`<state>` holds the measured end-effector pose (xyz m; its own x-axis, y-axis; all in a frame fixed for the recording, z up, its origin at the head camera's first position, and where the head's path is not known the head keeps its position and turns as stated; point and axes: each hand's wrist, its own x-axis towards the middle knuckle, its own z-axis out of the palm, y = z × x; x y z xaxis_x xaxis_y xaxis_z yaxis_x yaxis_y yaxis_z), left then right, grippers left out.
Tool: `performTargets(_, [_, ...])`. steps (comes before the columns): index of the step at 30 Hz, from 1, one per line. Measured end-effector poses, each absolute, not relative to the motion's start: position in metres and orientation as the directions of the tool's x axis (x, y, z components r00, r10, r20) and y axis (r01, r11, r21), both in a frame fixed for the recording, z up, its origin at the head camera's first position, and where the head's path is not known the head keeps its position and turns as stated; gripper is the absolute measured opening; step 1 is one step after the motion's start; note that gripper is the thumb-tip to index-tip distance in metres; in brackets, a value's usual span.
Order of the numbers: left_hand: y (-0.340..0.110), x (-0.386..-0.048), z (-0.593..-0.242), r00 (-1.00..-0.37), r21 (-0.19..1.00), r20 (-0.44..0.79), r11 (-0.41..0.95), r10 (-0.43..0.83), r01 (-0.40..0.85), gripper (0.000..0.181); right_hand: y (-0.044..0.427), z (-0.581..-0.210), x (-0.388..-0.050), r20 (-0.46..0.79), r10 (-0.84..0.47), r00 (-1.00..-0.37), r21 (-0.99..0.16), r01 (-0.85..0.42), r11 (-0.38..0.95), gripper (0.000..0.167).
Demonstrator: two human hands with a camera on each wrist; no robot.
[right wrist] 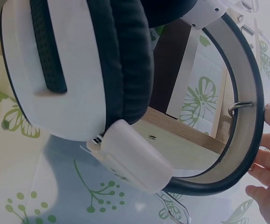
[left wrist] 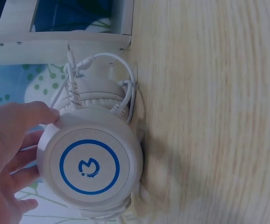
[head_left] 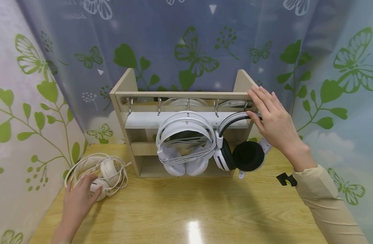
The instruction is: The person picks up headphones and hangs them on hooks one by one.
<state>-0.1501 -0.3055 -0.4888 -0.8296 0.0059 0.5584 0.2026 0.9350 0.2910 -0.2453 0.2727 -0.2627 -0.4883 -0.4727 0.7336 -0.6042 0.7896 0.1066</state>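
White headphones with a wrapped cord lie on the table left of the wooden rack. My left hand grips an ear cup of theirs, which bears a blue ring logo; the thumb is on its edge and some fingers pass behind it. Black-and-white headphones hang by their headband on the rack's rightmost hook. At the rack's upper right corner, my right hand rests with its fingers extended over the top, its thumb beside that headband. Another white pair hangs from the middle hook, cord wound around it.
The wooden rack stands at the back of the table, with a row of metal hooks, a white shelf and lower shelves. Curtains with butterfly prints surround the table. A small black-and-yellow piece sits by the right sleeve.
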Motion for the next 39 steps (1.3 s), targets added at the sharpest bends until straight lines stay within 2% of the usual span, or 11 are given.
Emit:
performTargets(19, [-0.3, -0.133, -0.489, -0.829, 0.33, 0.559, 0.922, -0.017, 0.203, 0.046, 0.273, -0.262, -0.244, 0.732, -0.471, -0.493, 0.102, -0.603, 0.791, 0.058])
performTargets(39, [-0.302, -0.125, -0.49, -0.82, 0.365, 0.572, 0.905, -0.032, 0.219, 0.047, 0.273, -0.263, -0.245, 0.732, -0.474, -0.489, 0.109, -0.603, 0.79, 0.063])
